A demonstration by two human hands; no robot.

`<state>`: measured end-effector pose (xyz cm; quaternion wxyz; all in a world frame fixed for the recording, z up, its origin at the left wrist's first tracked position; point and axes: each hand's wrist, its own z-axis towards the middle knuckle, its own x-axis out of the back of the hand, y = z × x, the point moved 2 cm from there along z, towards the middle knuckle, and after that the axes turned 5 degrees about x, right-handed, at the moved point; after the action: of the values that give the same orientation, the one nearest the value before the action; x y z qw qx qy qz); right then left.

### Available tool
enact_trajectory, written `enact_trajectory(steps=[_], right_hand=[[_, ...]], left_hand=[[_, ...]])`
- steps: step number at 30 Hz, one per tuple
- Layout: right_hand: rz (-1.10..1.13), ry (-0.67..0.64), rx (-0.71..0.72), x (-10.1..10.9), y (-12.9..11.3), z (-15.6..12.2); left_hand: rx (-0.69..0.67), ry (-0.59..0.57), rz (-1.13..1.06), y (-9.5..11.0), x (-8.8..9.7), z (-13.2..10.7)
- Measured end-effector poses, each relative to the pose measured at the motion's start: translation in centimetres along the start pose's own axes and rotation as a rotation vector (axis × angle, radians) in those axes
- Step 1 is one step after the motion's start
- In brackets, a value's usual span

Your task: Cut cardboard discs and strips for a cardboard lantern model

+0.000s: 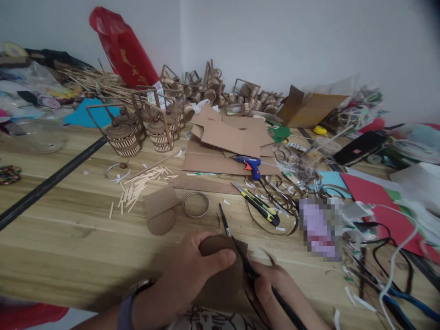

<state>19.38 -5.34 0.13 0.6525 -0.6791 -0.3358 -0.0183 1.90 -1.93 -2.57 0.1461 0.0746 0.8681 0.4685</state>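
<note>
My left hand (pixel 189 270) grips a rounded piece of brown cardboard (pixel 220 279), thumb pressed on its top face and fingers hidden underneath. My right hand (pixel 271 288) is closed around the dark handles of what look like scissors (pixel 252 270). Their long dark blade lies along the cardboard's right edge, tip pointing away from me; the lower blade cannot be made out. Just beyond my hands lie a cardboard disc (pixel 161 223), partly under a cardboard rectangle (pixel 161 201), and a thin ring (pixel 195 204).
A yellow-black utility knife (pixel 260 204) and a blue glue gun (pixel 250 165) lie ahead, beside stacked cardboard sheets (pixel 230 135). Small sticks (pixel 140 185) are scattered left of centre. Small lidded baskets (pixel 123 137) stand behind them. Blue-handled pliers (pixel 392 293) and a white cable (pixel 392 270) lie right.
</note>
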Motion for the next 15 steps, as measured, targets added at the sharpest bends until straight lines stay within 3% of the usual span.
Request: enact_trajectory(steps=[6, 15], right_hand=[[-0.004, -0.006, -0.024, 0.22, -0.07, -0.08], [-0.014, -0.043, 0.02, 0.27, 0.33, 0.16]], left_hand=[[0.03, 0.007, 0.064, 0.14, 0.18, 0.04], [-0.058, -0.017, 0.188, 0.66, 0.34, -0.19]])
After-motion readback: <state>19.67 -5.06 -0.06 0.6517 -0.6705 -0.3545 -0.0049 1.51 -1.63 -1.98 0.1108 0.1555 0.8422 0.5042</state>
